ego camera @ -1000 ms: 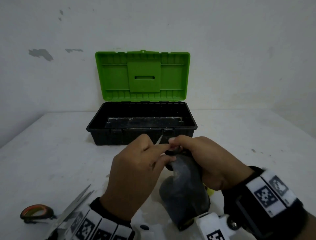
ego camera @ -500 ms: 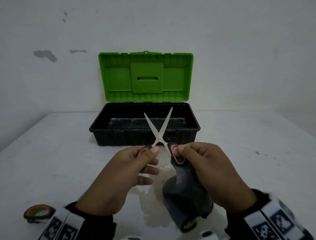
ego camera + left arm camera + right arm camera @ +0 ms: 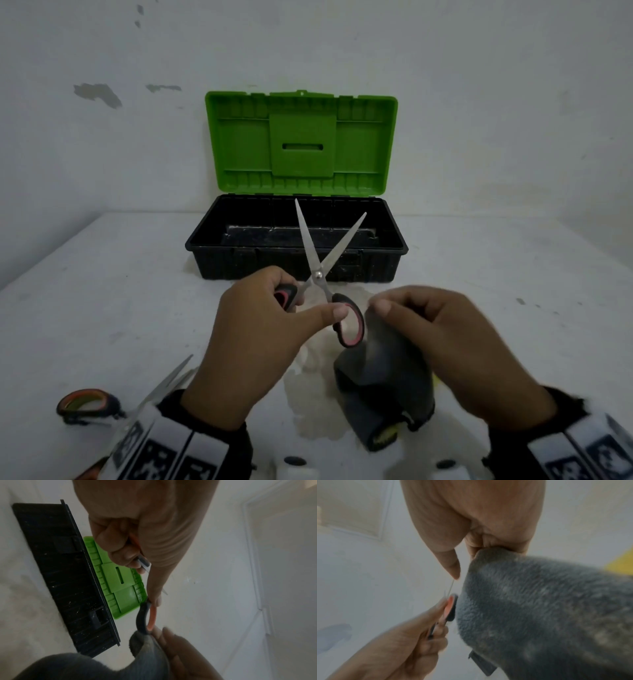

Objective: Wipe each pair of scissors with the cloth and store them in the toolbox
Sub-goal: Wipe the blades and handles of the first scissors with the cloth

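Observation:
My left hand [image 3: 274,329] holds a pair of black-and-pink handled scissors [image 3: 320,274] by its handles, blades spread wide and pointing up in front of the toolbox [image 3: 390,253]. Its thumb lies across the right handle loop [image 3: 145,618]. Just to the right, my right hand [image 3: 435,329] grips a grey cloth [image 3: 387,373] that hangs down to the table; the cloth [image 3: 539,608] sits beside that loop. The black toolbox stands open with its green lid [image 3: 301,144] upright against the wall. A second pair of scissors [image 3: 89,404] with an orange-lined handle lies at the lower left.
The white table [image 3: 102,291] meets a white wall behind the toolbox. A pale stain [image 3: 308,404] marks the table under the cloth. Something yellow [image 3: 621,563] shows behind the cloth.
The scissors went from hidden between both hands to blades spread wide. My right hand has let go of the right handle and moved right with the cloth; my left hand now holds both handles.

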